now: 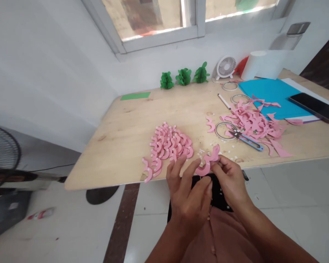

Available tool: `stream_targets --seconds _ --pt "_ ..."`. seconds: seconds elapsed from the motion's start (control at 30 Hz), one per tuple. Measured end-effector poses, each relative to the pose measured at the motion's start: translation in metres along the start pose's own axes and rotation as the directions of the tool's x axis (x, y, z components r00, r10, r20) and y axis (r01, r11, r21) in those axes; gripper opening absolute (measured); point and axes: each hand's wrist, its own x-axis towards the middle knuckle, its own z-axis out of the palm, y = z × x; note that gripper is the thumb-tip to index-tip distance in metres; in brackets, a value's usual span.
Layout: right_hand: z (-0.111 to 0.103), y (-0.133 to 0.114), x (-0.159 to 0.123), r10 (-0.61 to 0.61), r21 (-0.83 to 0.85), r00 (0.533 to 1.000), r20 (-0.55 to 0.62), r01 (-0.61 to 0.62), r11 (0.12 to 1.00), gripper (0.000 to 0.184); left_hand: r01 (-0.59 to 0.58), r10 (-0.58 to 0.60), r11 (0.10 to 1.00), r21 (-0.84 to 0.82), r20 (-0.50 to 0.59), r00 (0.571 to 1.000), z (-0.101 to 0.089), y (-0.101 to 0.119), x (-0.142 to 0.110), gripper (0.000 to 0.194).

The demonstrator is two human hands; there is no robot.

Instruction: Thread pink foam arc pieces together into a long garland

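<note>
Over the table's front edge, my right hand pinches a wavy pink paper piece between thumb and fingers. The piece is curved, with its rounded end pointing left toward my other hand. Close beside it is my left hand, its fingers bent but apart, with nothing visibly gripped. Whether a left fingertip touches the paper I cannot tell. Just beyond my left fingers lies a pile of similar pink paper pieces, with small pale patches on them. Another pink piece lies apart, farther back.
Blue-handled thread snips rest by a tape ring and pink paper scraps. A marker, blue sheets and a phone lie beyond. Green paper shapes and a small fan stand along the wall.
</note>
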Motion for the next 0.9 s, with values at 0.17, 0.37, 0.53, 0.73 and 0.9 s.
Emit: stream_targets --seconds 0.17,0.37,0.53,0.73,0.9 --pt "-0.003 0.008 0.000 -0.069 -0.126 0.997 -0.043 0.063 0.990 0.021 0.047 -0.042 0.993 0.109 -0.046 0.998 0.010 -0.004 -0.001 0.024" --pt "-0.003 0.009 -0.001 -0.076 -0.159 0.997 -0.029 0.070 0.985 0.022 0.096 -0.086 0.983 0.159 -0.071 0.994 0.018 -0.004 0.004 0.016" --pt "-0.004 0.006 -0.001 -0.081 -0.168 0.996 -0.024 0.076 0.983 0.025 0.095 -0.092 0.990 0.103 -0.030 0.995 0.022 -0.007 0.007 0.012" --pt "-0.003 0.007 0.001 0.006 -0.080 1.000 -0.014 -0.007 0.997 0.023 0.065 -0.059 0.991 0.115 -0.053 0.997 0.025 -0.011 0.006 0.011" --pt "-0.002 0.009 0.003 -0.011 -0.064 1.000 -0.020 0.010 0.998 0.019 0.037 -0.021 0.990 0.135 -0.121 0.992 0.028 -0.011 0.005 0.010"
